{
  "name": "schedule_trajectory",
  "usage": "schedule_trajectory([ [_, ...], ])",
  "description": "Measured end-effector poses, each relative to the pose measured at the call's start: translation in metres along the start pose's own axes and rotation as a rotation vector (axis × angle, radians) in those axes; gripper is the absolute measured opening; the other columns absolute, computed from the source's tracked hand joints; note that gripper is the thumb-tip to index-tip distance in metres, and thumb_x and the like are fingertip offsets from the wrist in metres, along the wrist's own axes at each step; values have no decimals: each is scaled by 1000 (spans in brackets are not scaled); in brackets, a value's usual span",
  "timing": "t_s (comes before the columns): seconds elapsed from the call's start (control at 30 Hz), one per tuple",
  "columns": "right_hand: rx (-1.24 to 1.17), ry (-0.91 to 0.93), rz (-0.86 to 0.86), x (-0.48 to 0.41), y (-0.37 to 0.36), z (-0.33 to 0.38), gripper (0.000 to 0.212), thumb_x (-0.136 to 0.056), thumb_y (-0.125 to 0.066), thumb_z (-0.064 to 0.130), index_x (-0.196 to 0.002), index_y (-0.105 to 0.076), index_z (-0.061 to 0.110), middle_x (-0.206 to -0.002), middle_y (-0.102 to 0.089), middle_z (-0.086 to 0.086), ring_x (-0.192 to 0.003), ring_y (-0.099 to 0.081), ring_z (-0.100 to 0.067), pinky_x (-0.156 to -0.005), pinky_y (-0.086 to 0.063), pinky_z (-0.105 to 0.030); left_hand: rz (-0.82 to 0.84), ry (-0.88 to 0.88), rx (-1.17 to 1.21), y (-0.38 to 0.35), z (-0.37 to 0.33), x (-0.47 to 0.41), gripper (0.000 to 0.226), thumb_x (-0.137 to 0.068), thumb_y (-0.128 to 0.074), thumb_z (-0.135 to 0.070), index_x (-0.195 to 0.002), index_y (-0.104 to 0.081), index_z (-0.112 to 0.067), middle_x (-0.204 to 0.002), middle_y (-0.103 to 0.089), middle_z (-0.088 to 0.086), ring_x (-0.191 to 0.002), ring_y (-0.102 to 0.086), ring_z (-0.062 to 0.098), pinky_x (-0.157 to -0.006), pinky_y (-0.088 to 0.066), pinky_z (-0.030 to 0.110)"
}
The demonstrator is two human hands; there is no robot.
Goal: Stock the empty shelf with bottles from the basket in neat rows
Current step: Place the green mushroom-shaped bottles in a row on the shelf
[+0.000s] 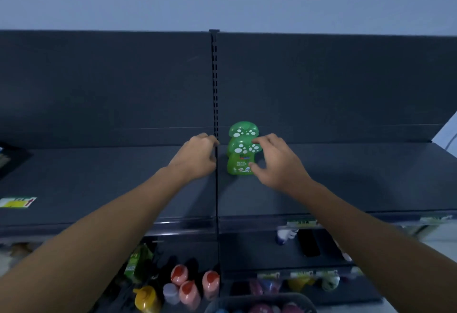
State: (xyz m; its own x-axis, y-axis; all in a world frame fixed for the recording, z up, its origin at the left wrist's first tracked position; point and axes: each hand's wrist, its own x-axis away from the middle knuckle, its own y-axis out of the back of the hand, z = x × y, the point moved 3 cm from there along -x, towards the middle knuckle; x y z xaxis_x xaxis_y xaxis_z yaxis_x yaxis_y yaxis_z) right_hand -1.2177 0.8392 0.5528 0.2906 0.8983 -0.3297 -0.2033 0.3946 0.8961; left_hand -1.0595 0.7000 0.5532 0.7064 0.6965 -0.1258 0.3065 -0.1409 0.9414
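A: What's the person wearing?
B: Can only see arms & hands, tbh. Both arms are bare, from the wrist back as far as we see.
A: Which one's which?
B: Left arm [99, 233] and left hand [195, 157] are on the left of the black post w/ the little holes [214, 78]. Right arm [366, 228] and right hand [277, 164] are on the right of it.
A: And the hands?
B: Bare too, fingers & wrists. Skin looks smooth. Nails are too small to tell.
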Motion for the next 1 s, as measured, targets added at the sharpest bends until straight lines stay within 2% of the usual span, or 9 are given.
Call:
schedule_trajectory([
  [0.23, 7, 48, 69, 89, -9, 3, 50, -91, -64, 37, -135, -53, 15, -127, -51, -3, -118, -49, -24, -95, -47, -40, 8, 69, 6, -26, -22, 103, 41, -86, -56, -10, -127, -61, -11, -126, -57, 7, -112, -59, 28, -96, -52, 42],
  [0.4, -38, 65, 192, 154, -43, -2, 49, -93, -63, 35, -136, -53, 14, -128, -52, -3, -121, -49, -22, -96, -46, -38, 74, 95, 50, -75, -33, 162, 38, -86, -54, -9, -123, -62, -12, -124, -58, 5, -109, -60, 30, -93, -53, 44],
  [0.67, -118, -30, 512, 225, -143, -20, 47, -93, -64, 33, -135, -52, 17, -125, -56, 1, -119, -53, -17, -91, -52, -40, 417, 178, 33, -200, -4, 223, 35, -81, -58, -12, -115, -62, -13, -118, -59, 9, -106, -62, 35, -90, -53, 44],
  [0.83, -91, -57, 720, 269, -230, -38, 40, -90, -63, 33, -128, -55, 23, -130, -57, 0, -118, -57, -24, -87, -53, -40, 657, 180, 35, -292, 20, 251, 30, -85, -59, -9, -115, -63, -5, -117, -65, 17, -107, -63, 36, -81, -54, 40],
  [0.9, -88, -80, 812, 284, -265, -45, 43, -90, -62, 34, -131, -54, 25, -136, -57, -2, -121, -57, -27, -91, -52, -42, 747, 169, 24, -327, 24, 264, 34, -87, -61, -14, -119, -63, -4, -120, -66, 19, -108, -64, 37, -85, -55, 42],
  [1.0, -113, -71, 907, 296, -311, -52, 49, -90, -65, 34, -137, -54, 23, -142, -54, -4, -130, -50, -27, -104, -45, -42, 862, 242, -13, -369, 28, 282, 43, -88, -64, -24, -127, -59, -7, -128, -62, 17, -114, -62, 37, -93, -54, 44],
])
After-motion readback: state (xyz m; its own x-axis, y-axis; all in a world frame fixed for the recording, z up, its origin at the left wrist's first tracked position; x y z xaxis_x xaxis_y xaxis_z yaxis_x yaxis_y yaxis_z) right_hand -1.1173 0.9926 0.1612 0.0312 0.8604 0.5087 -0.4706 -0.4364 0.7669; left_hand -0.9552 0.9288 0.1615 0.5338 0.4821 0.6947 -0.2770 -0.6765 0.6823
